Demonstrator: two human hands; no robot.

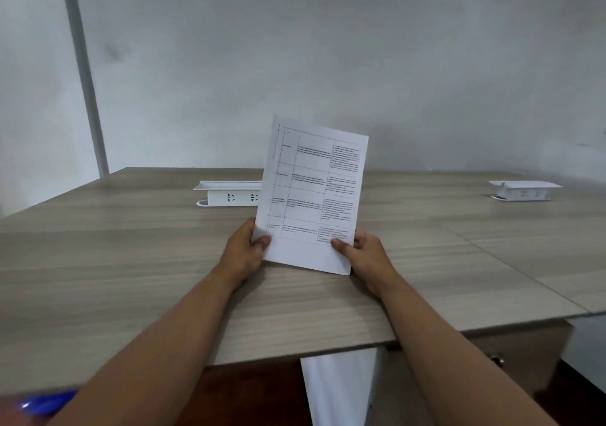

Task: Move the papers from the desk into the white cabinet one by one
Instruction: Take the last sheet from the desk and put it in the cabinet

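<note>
Left hand [244, 248] and right hand [367, 251] each pinch lower corners of printed paper [311, 196], upright above worktop [131, 261].

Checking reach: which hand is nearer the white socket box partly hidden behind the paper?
Left. The left hand is just below-right of the socket box; the right hand is farther right.

Paper sheet [311, 192]: thin white matt paper, printed table in black ink. Counter [131, 261]: pale grey wood-grain laminate, smooth, low sheen. Socket boxes [229, 192]: white plastic, smooth, slightly glossy. Wall [328, 48]: matt grey paint, faintly scuffed.
</note>
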